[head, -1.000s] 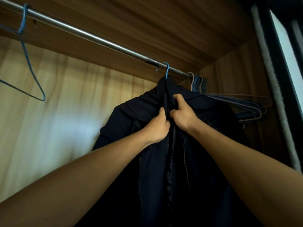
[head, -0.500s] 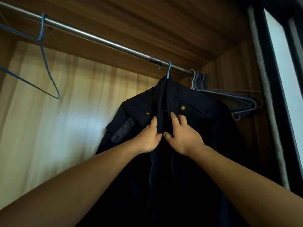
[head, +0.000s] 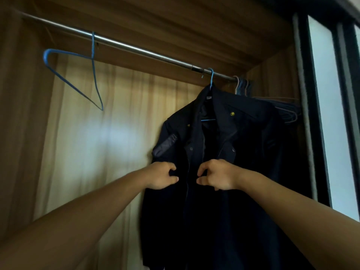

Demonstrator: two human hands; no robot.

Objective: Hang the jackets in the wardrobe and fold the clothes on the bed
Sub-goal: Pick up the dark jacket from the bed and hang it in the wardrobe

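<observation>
A dark navy jacket [head: 243,149] hangs on a blue hanger [head: 210,78] hooked over the metal rail [head: 136,49] inside the wooden wardrobe. My left hand [head: 162,177] pinches the jacket's left front edge at chest height. My right hand [head: 217,175] pinches the right front edge beside it. The two hands are a small gap apart, on either side of the front opening. The collar stands open and the hanger's bar shows inside it.
An empty blue hanger [head: 78,75] hangs at the rail's left part. Several empty hangers [head: 282,108] bunch at the rail's right end behind the jacket. The wardrobe's back wall [head: 97,152] is to the left, a dark door frame [head: 311,114] to the right.
Both hands slid down the jacket front from the collar to chest height and moved slightly apart. The view shifted back and left, showing more of the rail.
</observation>
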